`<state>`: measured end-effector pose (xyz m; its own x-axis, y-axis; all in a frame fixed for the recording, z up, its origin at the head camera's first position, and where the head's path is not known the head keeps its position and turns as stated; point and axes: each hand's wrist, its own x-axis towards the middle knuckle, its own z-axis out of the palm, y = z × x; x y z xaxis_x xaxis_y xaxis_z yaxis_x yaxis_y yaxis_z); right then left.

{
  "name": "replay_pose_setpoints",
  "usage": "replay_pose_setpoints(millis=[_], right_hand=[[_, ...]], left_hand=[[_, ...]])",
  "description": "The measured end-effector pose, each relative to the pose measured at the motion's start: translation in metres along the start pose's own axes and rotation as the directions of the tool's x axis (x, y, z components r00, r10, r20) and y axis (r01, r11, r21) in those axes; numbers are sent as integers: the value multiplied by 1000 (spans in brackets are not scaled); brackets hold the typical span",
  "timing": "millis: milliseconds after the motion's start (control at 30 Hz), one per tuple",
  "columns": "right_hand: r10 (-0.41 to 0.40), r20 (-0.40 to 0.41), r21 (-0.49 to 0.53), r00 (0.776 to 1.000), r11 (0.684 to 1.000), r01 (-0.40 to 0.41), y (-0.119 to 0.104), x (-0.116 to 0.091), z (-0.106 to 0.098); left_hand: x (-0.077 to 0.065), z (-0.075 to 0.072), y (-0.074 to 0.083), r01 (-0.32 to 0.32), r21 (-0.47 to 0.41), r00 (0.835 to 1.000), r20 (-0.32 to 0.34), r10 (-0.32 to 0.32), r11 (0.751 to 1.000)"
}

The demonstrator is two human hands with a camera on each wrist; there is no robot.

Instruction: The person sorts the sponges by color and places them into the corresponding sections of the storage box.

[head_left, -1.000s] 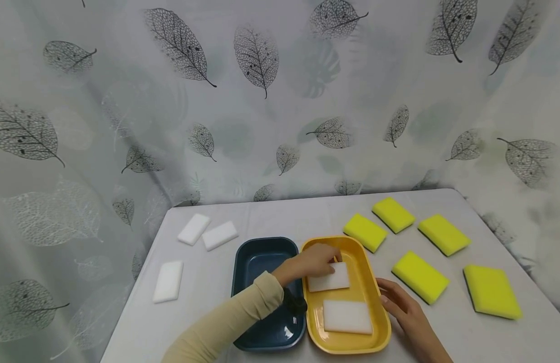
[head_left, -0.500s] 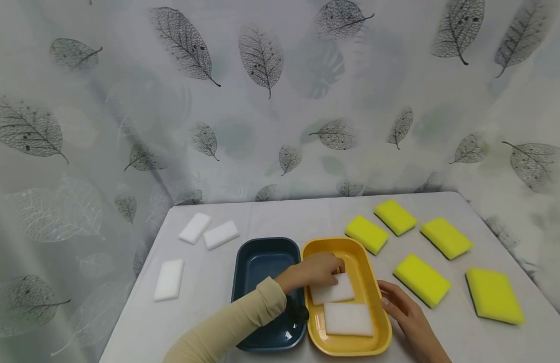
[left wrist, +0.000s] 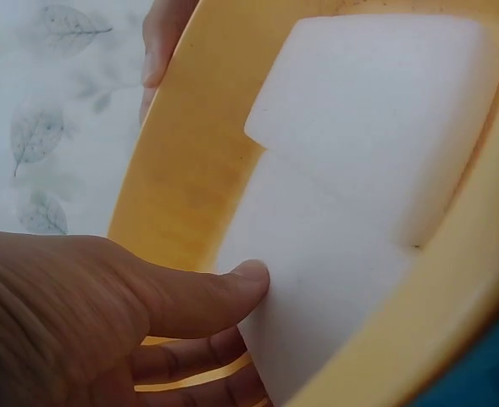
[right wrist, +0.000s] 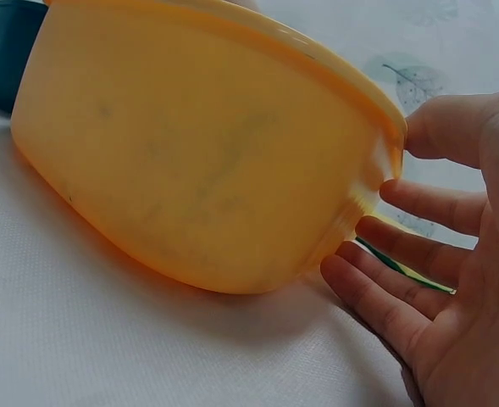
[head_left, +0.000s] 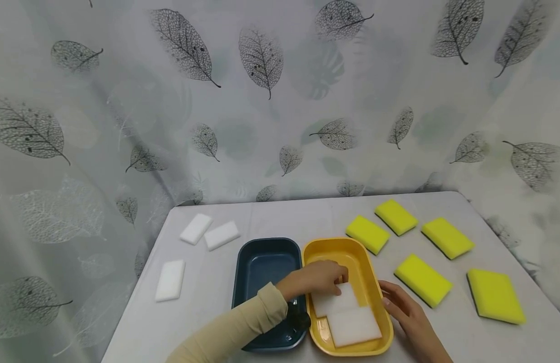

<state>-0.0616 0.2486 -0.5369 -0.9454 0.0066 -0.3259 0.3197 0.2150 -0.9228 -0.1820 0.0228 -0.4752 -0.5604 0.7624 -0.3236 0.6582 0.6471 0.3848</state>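
Inside the yellow tray [head_left: 368,267] lie two white sponges. My left hand [head_left: 322,277] pinches the farther white sponge [head_left: 348,297], its thumb [left wrist: 224,297] on the top face and the fingers at the side. That sponge touches the nearer white sponge [head_left: 354,326], which lies slightly turned near the tray's front end; in the left wrist view the two meet edge to edge or overlap a little. My right hand [head_left: 407,307] rests against the tray's outer right side, with thumb and fingertips on the wall in the right wrist view, fingers fairly straight.
A dark blue tray [head_left: 252,262] stands directly left of the yellow one, partly under my left forearm. Several white sponges, one of them a near one [head_left: 170,281], lie at the left. Several yellow sponges with dark undersides, including a near one [head_left: 495,296], lie at the right.
My left hand has moved toward me with the farther white sponge, closing the gap to the nearer one. The nearer sponge has turned and shifted slightly. The right hand stays put.
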Motion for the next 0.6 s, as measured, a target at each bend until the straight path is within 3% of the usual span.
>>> replay_pose_setpoints(millis=[433,533,600], right_hand=[[-14,0,-24,1000,1000,14,0,-1,0],[2,-3,-24,1000,1000,-2,-1,1,0],[5,-5,-28,1000,1000,-6,-1,1,0]], left_hand=[[-4,4,4,6,66,1000,-19,-4,998],[-8,7,8,26,209,999,-52,-15,977],[-13,8,12,43,333,996,-93,-13,942]])
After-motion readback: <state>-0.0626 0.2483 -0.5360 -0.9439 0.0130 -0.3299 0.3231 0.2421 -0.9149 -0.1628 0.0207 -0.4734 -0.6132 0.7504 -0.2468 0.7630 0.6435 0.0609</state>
